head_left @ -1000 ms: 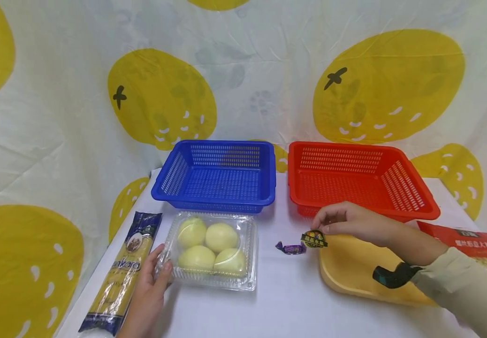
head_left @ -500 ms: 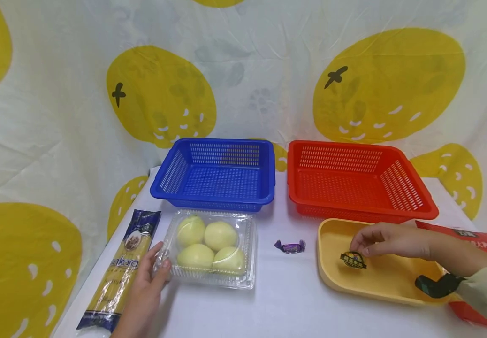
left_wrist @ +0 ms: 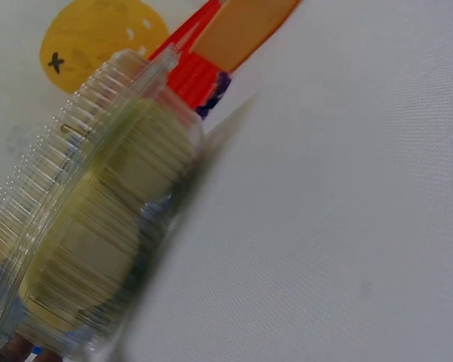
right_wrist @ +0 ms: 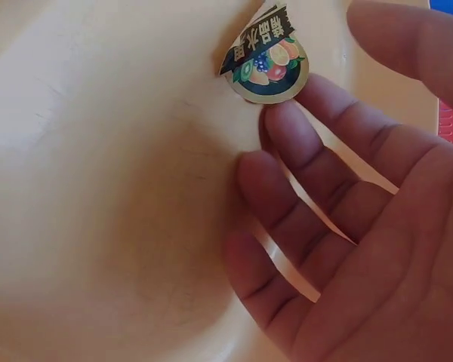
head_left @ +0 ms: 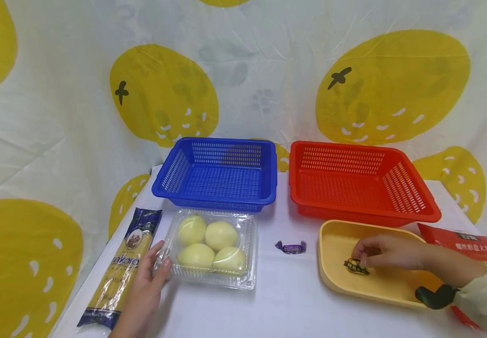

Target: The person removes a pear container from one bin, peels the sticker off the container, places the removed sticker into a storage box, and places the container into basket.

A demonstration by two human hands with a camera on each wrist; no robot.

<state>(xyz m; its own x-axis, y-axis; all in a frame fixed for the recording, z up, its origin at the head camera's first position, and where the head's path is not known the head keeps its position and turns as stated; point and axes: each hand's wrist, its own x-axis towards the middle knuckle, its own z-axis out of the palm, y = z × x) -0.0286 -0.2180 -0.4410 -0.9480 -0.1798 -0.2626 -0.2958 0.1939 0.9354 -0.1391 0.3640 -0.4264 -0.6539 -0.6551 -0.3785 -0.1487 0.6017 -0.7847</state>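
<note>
At the lower left, my left hand (head_left: 145,280) grips the left edge of a clear plastic fruit box (head_left: 249,249), thumb at its front corner. Several pale yellow-green fruits (head_left: 221,236) sit inside; the left wrist view shows the box (left_wrist: 113,196) close up, most of that hand hidden. Over the yellow tray (head_left: 332,279), my right hand (head_left: 389,253) has its fingers extended. A small round fruit label (head_left: 356,266) with a dark band is at its fingertips. In the right wrist view the thumb stands apart from that label (right_wrist: 268,64), which touches or nearly touches the index fingertip.
A purple-wrapped candy (head_left: 292,247) lies between box and tray. Behind stand a blue basket (head_left: 222,205) and a red basket (head_left: 353,213). A spaghetti pack (head_left: 118,272) lies at left; a red pasta bag (head_left: 471,246) lies at right, partly behind my right arm.
My right hand has carried the label rightward from beside the candy, over the yellow tray and down into it; the thumb now stands off it. My left hand stays on the fruit box.
</note>
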